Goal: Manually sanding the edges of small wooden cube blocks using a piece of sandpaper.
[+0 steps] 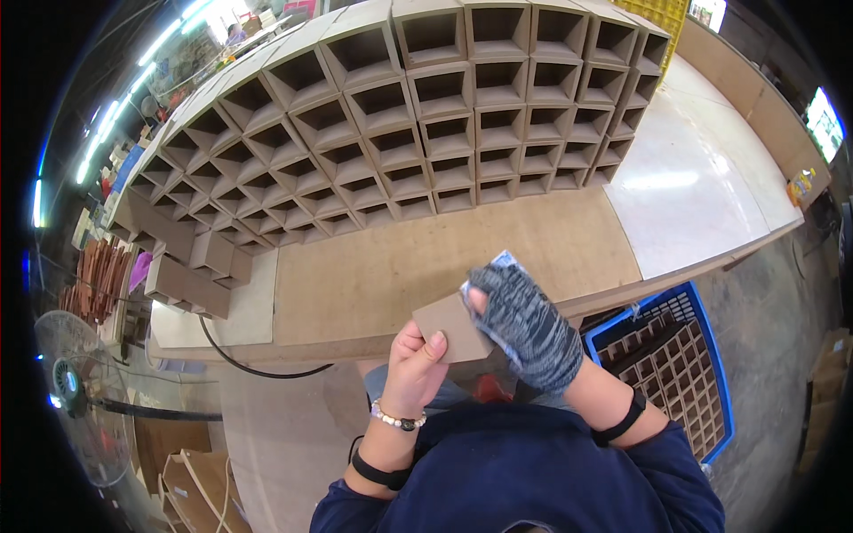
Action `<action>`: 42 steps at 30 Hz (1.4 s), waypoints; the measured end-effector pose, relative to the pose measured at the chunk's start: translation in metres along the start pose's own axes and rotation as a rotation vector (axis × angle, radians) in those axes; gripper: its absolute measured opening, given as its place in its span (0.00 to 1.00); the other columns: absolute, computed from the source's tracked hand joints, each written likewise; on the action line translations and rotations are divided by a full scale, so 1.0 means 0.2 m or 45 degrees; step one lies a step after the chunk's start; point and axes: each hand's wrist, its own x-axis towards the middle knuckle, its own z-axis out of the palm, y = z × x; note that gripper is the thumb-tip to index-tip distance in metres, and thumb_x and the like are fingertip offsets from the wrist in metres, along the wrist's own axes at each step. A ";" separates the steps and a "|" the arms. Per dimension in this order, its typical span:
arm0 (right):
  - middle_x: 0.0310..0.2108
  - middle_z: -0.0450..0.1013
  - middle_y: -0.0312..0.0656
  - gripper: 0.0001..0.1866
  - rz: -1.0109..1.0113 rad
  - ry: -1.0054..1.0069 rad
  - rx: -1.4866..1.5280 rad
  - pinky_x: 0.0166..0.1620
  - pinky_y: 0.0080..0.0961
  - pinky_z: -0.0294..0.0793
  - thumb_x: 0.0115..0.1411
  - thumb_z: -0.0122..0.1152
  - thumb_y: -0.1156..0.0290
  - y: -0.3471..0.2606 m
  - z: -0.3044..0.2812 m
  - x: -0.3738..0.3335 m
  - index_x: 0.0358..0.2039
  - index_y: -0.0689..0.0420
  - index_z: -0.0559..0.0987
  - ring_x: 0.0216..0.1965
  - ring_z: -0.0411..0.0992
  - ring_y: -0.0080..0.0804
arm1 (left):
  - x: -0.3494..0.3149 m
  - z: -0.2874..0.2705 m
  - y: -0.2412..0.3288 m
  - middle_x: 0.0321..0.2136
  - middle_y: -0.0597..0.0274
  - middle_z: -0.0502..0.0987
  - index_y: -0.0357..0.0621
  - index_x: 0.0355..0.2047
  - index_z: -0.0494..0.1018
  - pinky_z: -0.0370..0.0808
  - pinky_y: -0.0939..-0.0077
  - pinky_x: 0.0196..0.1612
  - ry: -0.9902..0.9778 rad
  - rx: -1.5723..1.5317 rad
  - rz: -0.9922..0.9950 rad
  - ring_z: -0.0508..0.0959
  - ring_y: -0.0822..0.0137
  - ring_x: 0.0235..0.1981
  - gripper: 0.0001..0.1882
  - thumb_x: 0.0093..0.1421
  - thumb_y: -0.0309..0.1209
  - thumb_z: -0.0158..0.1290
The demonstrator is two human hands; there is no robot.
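While your left hand [418, 362] pinches a brown cardboard piece [453, 330] between thumb and fingers, your right hand [524, 318], in a grey knitted fingerless glove [544, 345], lies at the piece's far side, over a blue-and-white patterned item [503, 258]; you can't tell from this view whether the right fingers are closed on it. You have the piece in front of you, near the front edge of the counter [426, 258]. Beyond it stand stacked open-ended cardboard boxes [444, 122]; a blue plastic basket [712, 362] holding more boxes sits to your right.
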 end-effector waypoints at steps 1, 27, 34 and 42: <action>0.50 0.68 0.50 0.21 0.116 -0.064 0.077 0.58 0.40 0.61 0.57 0.49 0.72 0.03 -0.01 0.02 0.53 0.59 0.68 0.52 0.66 0.43 | -0.01 -0.01 0.01 0.49 0.57 0.72 0.35 0.52 0.65 0.64 0.68 0.56 -0.017 0.035 0.026 0.70 0.66 0.51 0.21 0.59 0.29 0.53; 0.47 0.70 0.44 0.19 -0.157 -0.089 -0.022 0.56 0.44 0.62 0.55 0.52 0.70 0.01 -0.13 0.06 0.49 0.54 0.70 0.46 0.69 0.43 | -0.07 0.05 0.15 0.44 0.57 0.73 0.34 0.43 0.69 0.69 0.78 0.47 -0.161 1.006 0.171 0.74 0.69 0.43 0.12 0.58 0.20 0.51; 0.48 0.69 0.47 0.22 -0.092 0.025 -0.099 0.56 0.45 0.62 0.56 0.52 0.73 0.09 -0.13 0.04 0.52 0.56 0.68 0.48 0.68 0.46 | -0.09 0.06 0.16 0.43 0.55 0.73 0.33 0.43 0.69 0.67 0.75 0.49 -0.203 1.037 0.223 0.73 0.67 0.45 0.12 0.58 0.21 0.51; 0.49 0.69 0.48 0.24 0.062 -0.092 -0.243 0.60 0.41 0.58 0.55 0.49 0.76 0.19 -0.07 -0.02 0.54 0.56 0.67 0.52 0.66 0.45 | -0.12 0.05 0.16 0.39 0.59 0.75 0.36 0.41 0.71 0.68 0.72 0.48 -0.262 0.870 0.131 0.73 0.66 0.43 0.10 0.58 0.21 0.52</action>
